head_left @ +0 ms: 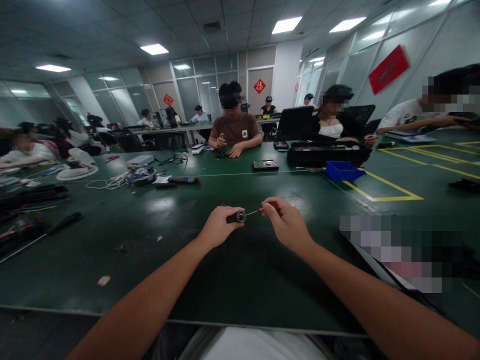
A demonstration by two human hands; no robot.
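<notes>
Above the green table, my left hand (221, 225) is closed around a small black cylindrical object (237, 217) whose round end, with a silvery ring, faces right. My right hand (285, 220) pinches the red handle of a thin screwdriver (260, 210). Its metal shaft points left and its tip is at or very near the ringed end of the black object; whether they touch I cannot tell. Both hands are raised over the middle of the table, a short gap apart.
On the green table (180, 285) lie a blue bin (343, 170), a black tray (326, 154), a hard drive (265, 165), bundled cables (138, 176) and a long screwdriver (65, 222) at left. A person in a brown shirt (235, 127) sits opposite.
</notes>
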